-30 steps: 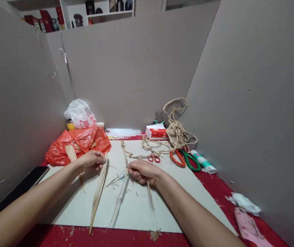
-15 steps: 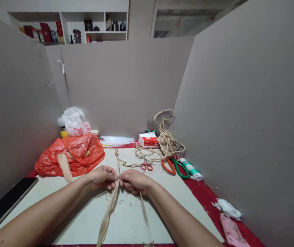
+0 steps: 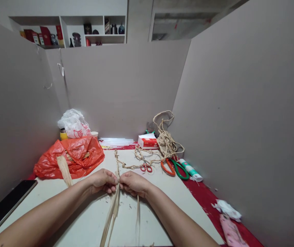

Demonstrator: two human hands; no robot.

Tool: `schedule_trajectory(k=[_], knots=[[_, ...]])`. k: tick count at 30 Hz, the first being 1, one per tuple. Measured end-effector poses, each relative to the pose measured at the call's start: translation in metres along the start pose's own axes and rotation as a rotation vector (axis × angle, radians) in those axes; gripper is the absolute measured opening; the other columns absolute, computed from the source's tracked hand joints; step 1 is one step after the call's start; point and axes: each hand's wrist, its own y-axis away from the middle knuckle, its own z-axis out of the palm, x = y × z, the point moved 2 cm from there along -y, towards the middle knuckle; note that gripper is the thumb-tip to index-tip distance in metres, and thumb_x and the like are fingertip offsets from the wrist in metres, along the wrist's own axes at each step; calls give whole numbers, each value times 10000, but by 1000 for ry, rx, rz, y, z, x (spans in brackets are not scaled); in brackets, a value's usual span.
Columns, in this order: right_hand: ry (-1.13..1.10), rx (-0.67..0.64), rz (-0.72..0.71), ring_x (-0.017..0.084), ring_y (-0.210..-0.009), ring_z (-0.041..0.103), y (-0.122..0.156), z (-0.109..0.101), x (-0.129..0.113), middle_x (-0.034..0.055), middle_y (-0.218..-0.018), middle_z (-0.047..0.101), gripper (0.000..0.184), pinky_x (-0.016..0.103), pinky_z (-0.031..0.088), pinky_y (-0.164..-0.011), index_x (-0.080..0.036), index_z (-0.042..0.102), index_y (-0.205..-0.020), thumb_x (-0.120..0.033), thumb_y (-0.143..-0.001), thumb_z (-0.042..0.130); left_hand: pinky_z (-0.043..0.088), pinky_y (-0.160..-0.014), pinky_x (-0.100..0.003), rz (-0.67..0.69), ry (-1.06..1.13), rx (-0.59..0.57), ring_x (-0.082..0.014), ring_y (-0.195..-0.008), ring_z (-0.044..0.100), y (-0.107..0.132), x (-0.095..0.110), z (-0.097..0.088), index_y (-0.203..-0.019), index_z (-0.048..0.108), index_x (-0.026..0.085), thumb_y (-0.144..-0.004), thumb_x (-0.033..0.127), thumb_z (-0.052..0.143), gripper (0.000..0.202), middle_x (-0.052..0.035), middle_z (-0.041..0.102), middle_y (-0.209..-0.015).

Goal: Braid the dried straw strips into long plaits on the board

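Observation:
My left hand (image 3: 105, 182) and my right hand (image 3: 132, 184) meet at the middle of the board, fingertips almost touching. Both pinch a strand of dry husk-like fibre (image 3: 112, 209) at the point where a twisted cord (image 3: 118, 166) begins. Loose, flat ends of the fibre hang down toward me below the left fingers. A thinner strip (image 3: 138, 211) trails from under my right hand. Beyond my hands the cord runs away, then bends right in knotted loops toward a coiled bundle of cord (image 3: 167, 143).
Red-handled scissors (image 3: 146, 168) and larger shears with orange and green handles (image 3: 180, 169) lie right. An orange-red plastic bag (image 3: 82, 161) holding fibre sits left, near a phone (image 3: 10, 206). A tissue box (image 3: 147, 141) stands at the back. Grey panels (image 3: 121, 85) enclose the table.
The hanging fibre below my left hand has separated into two strips. The thin strip under my right hand has swung left. Both hands stay pinched at nearly the same place.

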Motion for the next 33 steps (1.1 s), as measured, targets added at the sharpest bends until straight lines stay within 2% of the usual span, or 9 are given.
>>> schedule_trajectory(k=[10,13,16,18,21,25,28,30,33], knots=[[51,63,-14,35,-242,185,-5,0,4,-92,-317,325,187,182,126,-260,-160,494,-554,-195,-729,440,410,-482,-196,54,63,53,-70,-446,508,12,5,2,-694,569,104,-565,266,743,271,-11,584,-525],[58,60,-14,36,-243,179,-5,0,4,-88,-320,327,186,183,119,-256,-160,501,-546,-180,-717,433,422,-535,-185,117,124,4,-68,-525,542,26,19,-4,-721,560,109,-599,248,748,263,-14,602,-597],[61,53,0,38,-244,182,-4,1,2,-87,-311,316,191,181,114,-256,-159,499,-536,-163,-714,427,458,-648,-230,210,163,11,-136,-722,619,47,41,-11,-757,521,132,-639,265,738,280,-56,642,-759],[62,52,5,36,-244,188,-2,2,1,-86,-314,322,188,179,115,-258,-157,499,-535,-155,-709,428,462,-628,-252,214,177,42,-159,-717,623,65,58,-16,-749,470,158,-651,289,729,306,-32,615,-711],[71,66,8,34,-246,196,0,3,-2,-82,-325,339,186,178,119,-257,-155,501,-533,-148,-704,427,296,-419,-157,268,138,151,-33,-436,431,103,88,-27,-765,434,187,-694,292,681,277,63,456,-570],[76,69,13,32,-250,192,0,4,-2,-85,-330,335,181,181,118,-262,-152,503,-545,-150,-712,433,45,-417,-143,451,30,432,31,-375,110,170,142,-53,-738,412,174,-753,255,570,178,90,276,-523],[85,74,9,32,-252,196,-2,3,0,-85,-335,336,171,185,117,-268,-151,506,-556,-155,-714,443,18,-505,-157,595,-29,731,43,-405,131,217,178,-84,-676,333,161,-824,218,415,179,66,159,-533],[84,59,9,32,-255,199,-4,2,1,-86,-337,335,168,184,117,-270,-152,509,-559,-160,-713,442,15,-548,-165,732,-101,818,47,-428,144,233,193,-101,-630,247,161,-858,205,321,244,50,92,-550],[71,29,-1,35,-262,196,-4,1,2,-89,-335,326,171,179,118,-271,-156,507,-562,-168,-716,433,58,-512,-151,636,-249,848,26,-434,166,219,183,-101,-690,389,147,-836,290,395,204,68,170,-522]])
